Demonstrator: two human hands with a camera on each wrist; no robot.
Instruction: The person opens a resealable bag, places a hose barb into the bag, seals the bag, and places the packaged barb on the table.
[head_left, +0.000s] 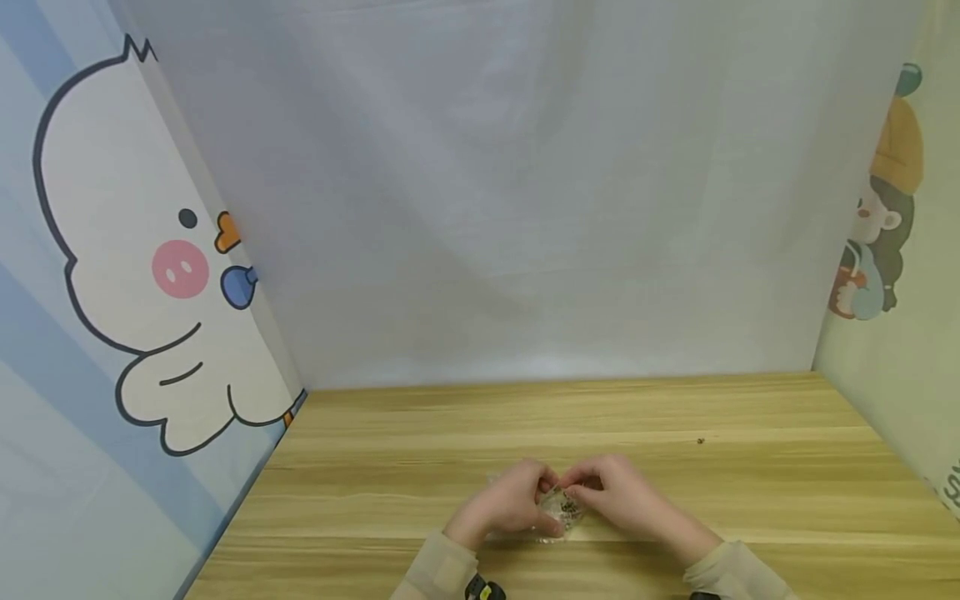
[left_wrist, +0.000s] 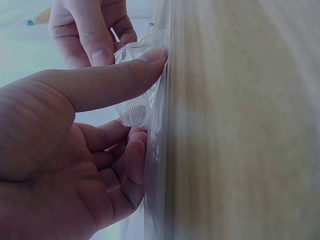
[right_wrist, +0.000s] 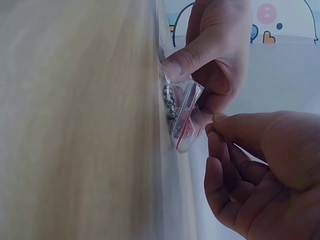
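Note:
A small clear zip bag [head_left: 553,505] with a red line along its mouth lies low over the table, between both hands. Small silvery metal pieces [right_wrist: 170,105] are gathered inside it. My left hand [head_left: 519,500] grips the bag, its thumb pressed on the near side of the film and its fingers curled behind. From the right, my right hand [head_left: 617,498] pinches at the bag's edge with thumb and forefinger, its other fingers curled. The fingertips of both hands come close together at the mouth of the bag.
One tiny dark metal piece [head_left: 701,441] lies on the wood-grain table [head_left: 390,450], to the right and beyond the hands. A plain pale curtain [head_left: 525,208] stands at the back edge, with cartoon-printed panels [head_left: 120,250] at the sides.

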